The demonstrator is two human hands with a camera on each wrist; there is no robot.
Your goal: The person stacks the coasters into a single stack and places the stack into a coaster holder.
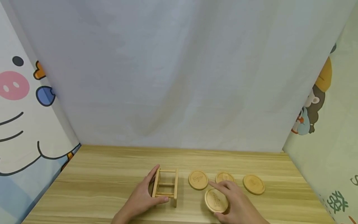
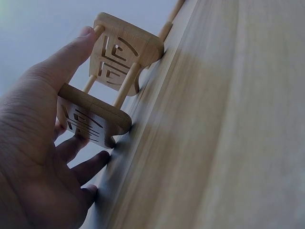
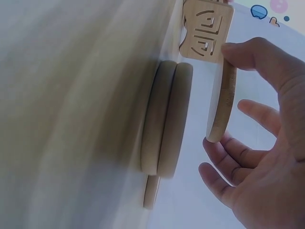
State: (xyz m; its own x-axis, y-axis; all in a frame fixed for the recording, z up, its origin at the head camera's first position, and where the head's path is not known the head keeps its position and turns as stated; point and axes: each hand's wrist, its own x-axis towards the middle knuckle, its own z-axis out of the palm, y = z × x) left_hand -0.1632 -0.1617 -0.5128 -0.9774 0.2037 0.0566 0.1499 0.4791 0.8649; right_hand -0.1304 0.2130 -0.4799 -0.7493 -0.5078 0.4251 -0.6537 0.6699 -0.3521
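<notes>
Left hand (image 1: 142, 196) grips rack (image 1: 166, 184); right hand (image 1: 235, 199) pinches coaster (image 1: 216, 201) by its rim. Best keep rack steady, coaster level.

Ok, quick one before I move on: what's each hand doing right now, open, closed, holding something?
Left hand: closed, gripping the wooden rack.
Right hand: closed, holding a round wooden disc between thumb and fingers.
</notes>
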